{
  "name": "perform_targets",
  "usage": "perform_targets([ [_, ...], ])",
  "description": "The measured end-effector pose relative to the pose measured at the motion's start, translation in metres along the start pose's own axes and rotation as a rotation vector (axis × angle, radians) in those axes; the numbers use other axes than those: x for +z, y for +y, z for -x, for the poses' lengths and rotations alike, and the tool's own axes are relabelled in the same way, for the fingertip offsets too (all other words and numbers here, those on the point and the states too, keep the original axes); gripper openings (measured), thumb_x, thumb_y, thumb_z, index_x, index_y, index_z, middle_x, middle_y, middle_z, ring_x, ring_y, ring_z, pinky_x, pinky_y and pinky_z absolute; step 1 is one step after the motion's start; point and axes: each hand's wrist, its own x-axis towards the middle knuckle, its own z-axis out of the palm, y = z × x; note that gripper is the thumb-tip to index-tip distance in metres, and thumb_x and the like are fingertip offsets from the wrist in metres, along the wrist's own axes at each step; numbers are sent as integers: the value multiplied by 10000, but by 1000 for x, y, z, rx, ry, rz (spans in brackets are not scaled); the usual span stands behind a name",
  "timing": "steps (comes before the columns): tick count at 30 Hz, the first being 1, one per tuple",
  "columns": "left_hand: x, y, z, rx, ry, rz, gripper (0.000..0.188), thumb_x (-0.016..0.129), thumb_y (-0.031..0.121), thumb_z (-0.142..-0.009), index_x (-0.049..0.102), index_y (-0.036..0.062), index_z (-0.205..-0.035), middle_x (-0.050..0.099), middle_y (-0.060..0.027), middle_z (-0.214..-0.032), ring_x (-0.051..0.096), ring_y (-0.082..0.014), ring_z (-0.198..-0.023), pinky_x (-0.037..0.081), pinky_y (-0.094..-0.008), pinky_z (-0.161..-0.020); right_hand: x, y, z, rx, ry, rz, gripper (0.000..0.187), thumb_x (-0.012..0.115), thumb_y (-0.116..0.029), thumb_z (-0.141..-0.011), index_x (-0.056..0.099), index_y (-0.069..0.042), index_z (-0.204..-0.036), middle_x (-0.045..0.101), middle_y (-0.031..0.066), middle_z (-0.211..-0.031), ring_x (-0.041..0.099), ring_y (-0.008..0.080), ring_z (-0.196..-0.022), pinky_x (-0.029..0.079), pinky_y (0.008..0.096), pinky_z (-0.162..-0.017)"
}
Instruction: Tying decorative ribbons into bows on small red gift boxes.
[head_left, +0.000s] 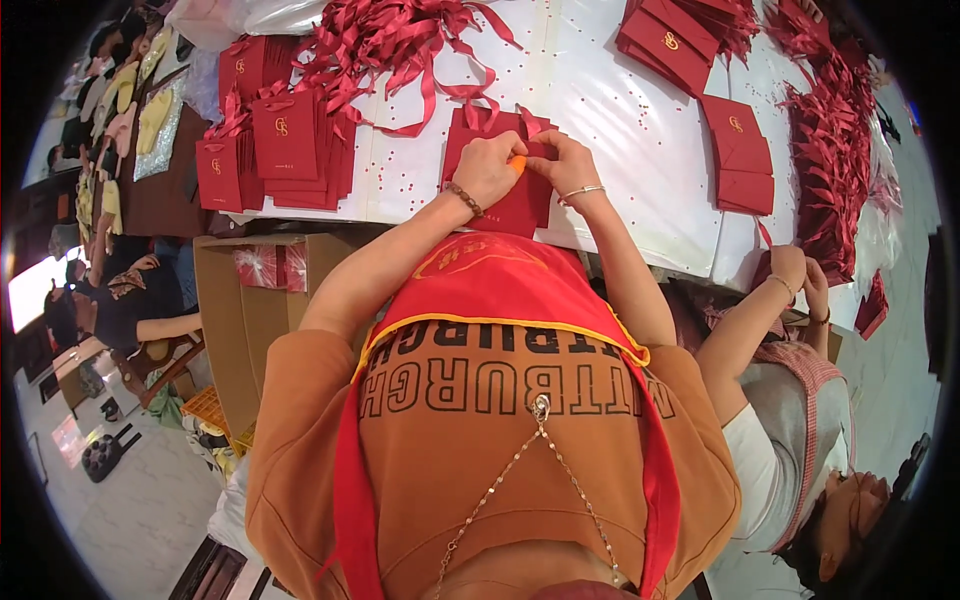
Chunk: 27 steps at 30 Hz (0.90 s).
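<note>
A red paper gift bag (505, 213) lies flat on the white table, right in front of me. My left hand (486, 170) rests over its upper part, fingers pinched, with an orange cover at one fingertip. Facing it, my right hand (568, 168) is closed in a pinch too, and the fingertips of both hands nearly meet. A red ribbon (530, 122) comes out between them at the bag's upper end; my fingers hide the exact spot where they grip it. More red bag edges show beneath.
Stacked red gift bags (287, 140) stand to the left, below a heap of red ribbons (370, 50). Further bags (738, 150) lie at right, near a ribboned pile (828, 170). A cardboard box (228, 330) sits below the table edge. A co-worker's hands (795, 268) work at right.
</note>
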Motion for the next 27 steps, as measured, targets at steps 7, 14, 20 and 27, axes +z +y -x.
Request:
perform_targets([
  [7,-5,-7,0,-26,-7,54,93,560,55,-755,576,-5,-824,614,-107,-668,608,-163,-575,466,-270,-528,0,2,-1,45,-33,-58,265,697,-125,-666,596,-42,-896,615,119,-747,585,213,-677,456,302,-633],
  [14,1,-4,1,-47,-9,85,85,549,55,-764,564,-7,-820,611,-116,-660,611,-172,-577,464,-276,-526,1,7,-1,16,0,-9,274,704,-148,-661,595,-42,-889,612,123,-736,578,214,-662,445,309,-610],
  [20,0,6,-2,10,-3,-125,79,529,65,-733,544,21,-798,607,-152,-702,588,-302,-586,453,-373,-518,5,11,-1,-62,24,36,254,699,-136,-662,589,-39,-870,593,130,-704,559,220,-617,436,314,-585],
  [27,-3,22,-3,187,-76,-453,114,545,76,-670,530,12,-763,589,-170,-637,591,-340,-579,473,-428,-550,6,4,6,-82,36,-44,202,667,-100,-689,595,-31,-865,596,116,-698,543,193,-590,432,302,-571],
])
